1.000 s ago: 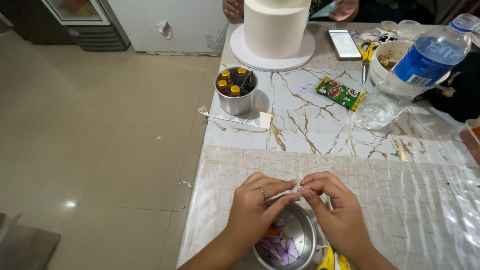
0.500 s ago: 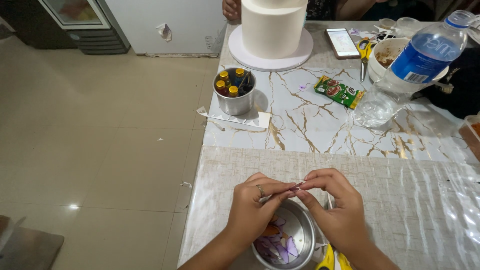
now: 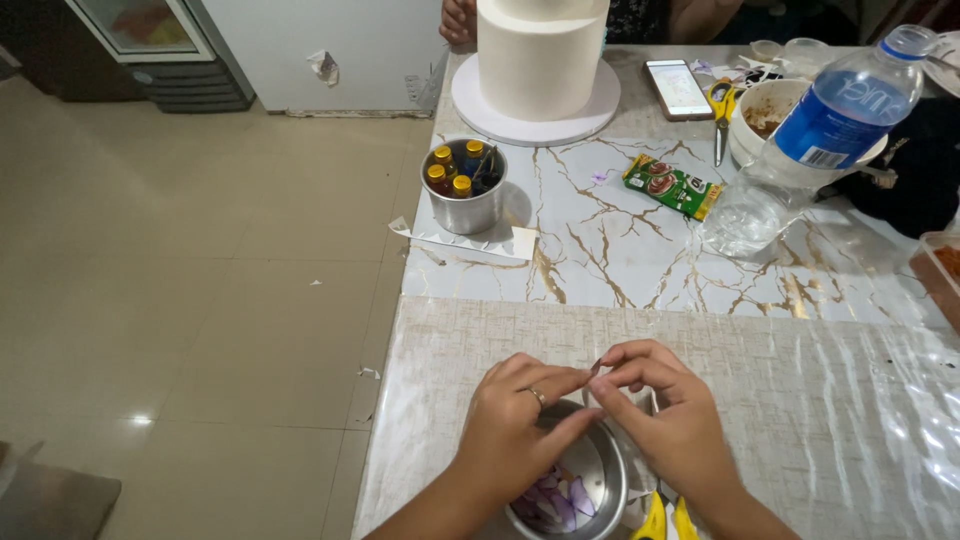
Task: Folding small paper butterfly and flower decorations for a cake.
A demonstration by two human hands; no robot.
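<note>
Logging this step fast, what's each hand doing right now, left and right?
Left hand: closed, fingertips pinching a small thin piece over the metal bowl.
Right hand: closed, pinching the same small piece from the other side.

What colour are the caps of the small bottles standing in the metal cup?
Yellow-orange caps in the metal cup, clearest in the head view.

Person's hands and forearms, bare
Left hand (image 3: 515, 440): one thin ring (image 3: 538, 397). Right hand (image 3: 672, 425): unadorned; no sleeves visible.
</note>
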